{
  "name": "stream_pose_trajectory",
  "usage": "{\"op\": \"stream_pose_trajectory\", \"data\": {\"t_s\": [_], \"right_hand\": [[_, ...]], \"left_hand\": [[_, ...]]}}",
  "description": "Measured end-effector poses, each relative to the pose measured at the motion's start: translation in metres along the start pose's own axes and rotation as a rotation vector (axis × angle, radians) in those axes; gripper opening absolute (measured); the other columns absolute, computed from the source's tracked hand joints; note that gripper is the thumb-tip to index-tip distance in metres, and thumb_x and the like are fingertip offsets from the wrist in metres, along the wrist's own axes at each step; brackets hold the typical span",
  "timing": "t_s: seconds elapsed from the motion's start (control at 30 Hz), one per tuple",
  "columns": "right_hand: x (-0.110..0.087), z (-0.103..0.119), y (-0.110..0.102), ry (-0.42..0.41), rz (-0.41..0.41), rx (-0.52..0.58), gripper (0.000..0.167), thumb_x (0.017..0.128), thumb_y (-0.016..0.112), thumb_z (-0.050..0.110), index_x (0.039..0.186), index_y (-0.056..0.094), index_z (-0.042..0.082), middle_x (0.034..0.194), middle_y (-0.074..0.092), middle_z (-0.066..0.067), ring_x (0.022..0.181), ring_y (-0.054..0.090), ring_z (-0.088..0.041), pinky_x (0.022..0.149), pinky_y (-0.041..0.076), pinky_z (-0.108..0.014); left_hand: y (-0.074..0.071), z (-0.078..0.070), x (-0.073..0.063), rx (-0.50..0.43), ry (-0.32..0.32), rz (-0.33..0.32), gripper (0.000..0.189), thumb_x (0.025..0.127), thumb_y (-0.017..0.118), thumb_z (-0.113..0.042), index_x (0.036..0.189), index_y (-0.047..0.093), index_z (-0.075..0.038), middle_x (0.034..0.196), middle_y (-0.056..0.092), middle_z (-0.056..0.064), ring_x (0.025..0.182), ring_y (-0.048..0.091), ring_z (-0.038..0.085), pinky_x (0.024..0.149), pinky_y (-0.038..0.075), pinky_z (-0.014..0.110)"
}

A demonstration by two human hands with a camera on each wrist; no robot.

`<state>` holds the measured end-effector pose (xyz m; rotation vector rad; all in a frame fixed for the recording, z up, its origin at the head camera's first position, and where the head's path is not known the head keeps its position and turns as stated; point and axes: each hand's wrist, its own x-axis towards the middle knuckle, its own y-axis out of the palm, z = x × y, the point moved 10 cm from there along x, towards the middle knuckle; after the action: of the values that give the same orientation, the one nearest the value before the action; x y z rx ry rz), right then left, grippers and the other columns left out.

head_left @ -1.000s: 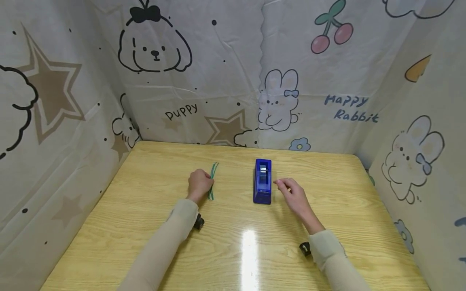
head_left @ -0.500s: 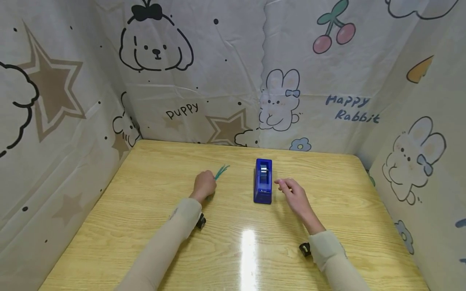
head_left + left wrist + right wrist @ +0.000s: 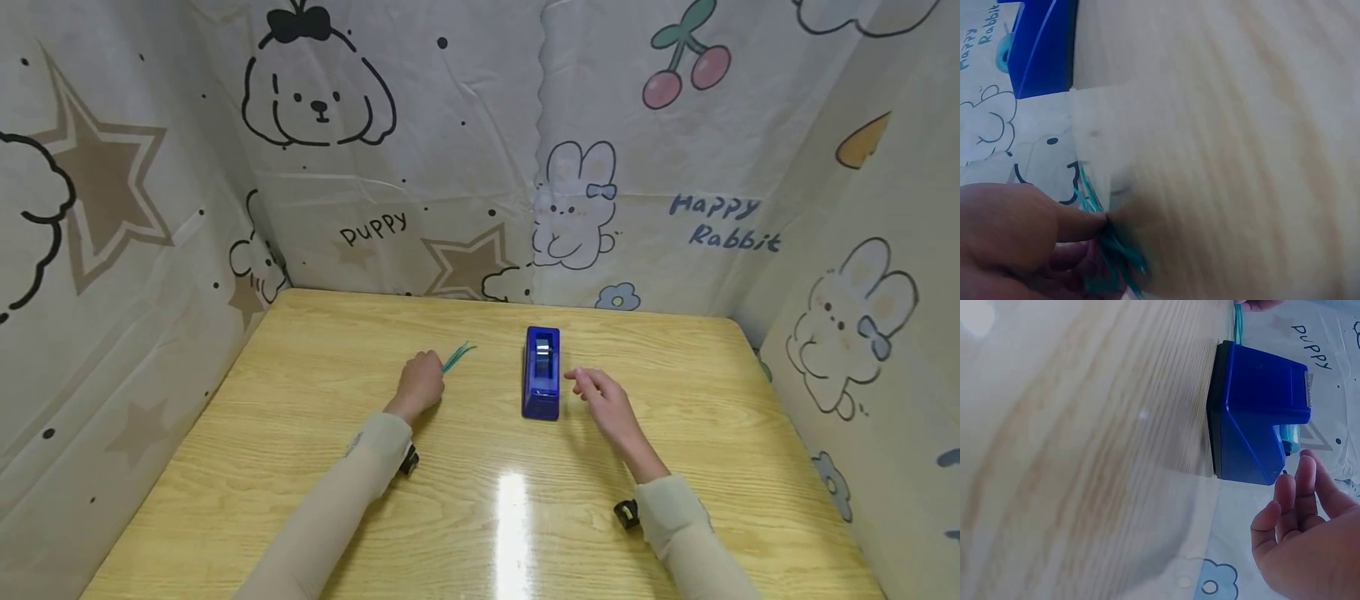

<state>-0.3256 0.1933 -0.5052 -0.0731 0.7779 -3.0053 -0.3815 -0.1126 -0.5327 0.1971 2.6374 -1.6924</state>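
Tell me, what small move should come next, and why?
Probably the left hand should ease the green strings a little toward the blue tape dispenser. It pinches the strings, their loose ends lean that way, and a gap separates the two. The right hand, holding nothing, is beside the dispenser's other side.

A screened-off work booth is suggested: the wood-grain desk (image 3: 570, 517) is backed and flanked by creased pale sheeting (image 3: 465, 167), printed with a cartoon puppy (image 3: 319, 108), rabbits (image 3: 573, 212) and stars (image 3: 472, 260); the kind of building around it cannot be told.
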Motion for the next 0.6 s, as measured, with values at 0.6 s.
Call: {"op": "stream_pose_trajectory", "data": {"t_s": [0.6], "right_hand": [[0.000,-0.002,0.004,0.046,0.000,0.096,0.062,0.112,0.036,0.048,0.128,0.068,-0.002,0.105,0.062,-0.018,0.104,0.057,-0.034,0.094,0.046,-0.043]], "left_hand": [[0.008,-0.019,-0.003,0.205,0.072,0.013,0.019,0.094,0.071,-0.001,0.105,0.060,0.010,0.100,0.064,0.022,0.096,0.061,0.035,0.091,0.053,0.045]]}}
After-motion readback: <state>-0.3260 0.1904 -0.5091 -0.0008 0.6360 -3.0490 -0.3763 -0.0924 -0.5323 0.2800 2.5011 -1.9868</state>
